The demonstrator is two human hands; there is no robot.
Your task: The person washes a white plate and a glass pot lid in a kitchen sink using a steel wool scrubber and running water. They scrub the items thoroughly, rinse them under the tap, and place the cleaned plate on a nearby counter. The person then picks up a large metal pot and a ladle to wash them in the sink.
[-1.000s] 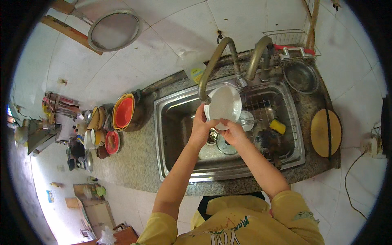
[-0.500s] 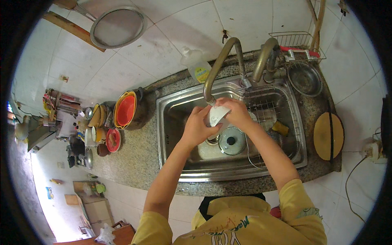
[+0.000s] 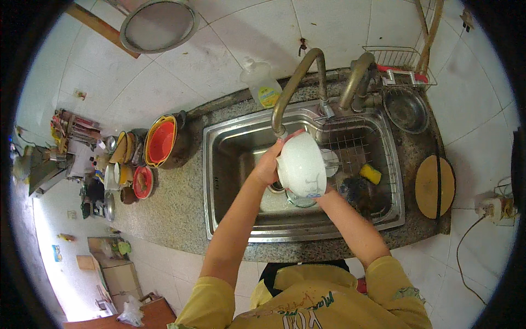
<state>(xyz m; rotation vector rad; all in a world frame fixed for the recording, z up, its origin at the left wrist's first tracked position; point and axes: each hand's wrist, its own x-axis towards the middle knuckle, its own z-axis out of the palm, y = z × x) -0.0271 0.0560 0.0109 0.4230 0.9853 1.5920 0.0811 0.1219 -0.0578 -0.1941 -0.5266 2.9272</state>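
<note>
Over the steel sink (image 3: 219,181) I hold a white bowl (image 3: 301,167), tipped so its outside faces me, just under the spout of the curved tap (image 3: 293,93). My left hand (image 3: 268,164) grips the bowl's left rim. My right hand (image 3: 327,189) is mostly hidden behind the bowl's lower right side and supports it there. A round glass lid or dish (image 3: 296,200) lies in the basin below the bowl.
A wire rack (image 3: 356,148) with a yellow sponge (image 3: 371,174) and a dark scourer fills the sink's right half. A dish-soap bottle (image 3: 262,85), a second tap (image 3: 353,79) and a steel bowl (image 3: 406,109) stand behind. Orange and red bowls (image 3: 161,140) crowd the left counter; a round board (image 3: 435,186) lies right.
The bowl has turned in my hands from showing its open inside to showing its outside, and has come up close under the spout.
</note>
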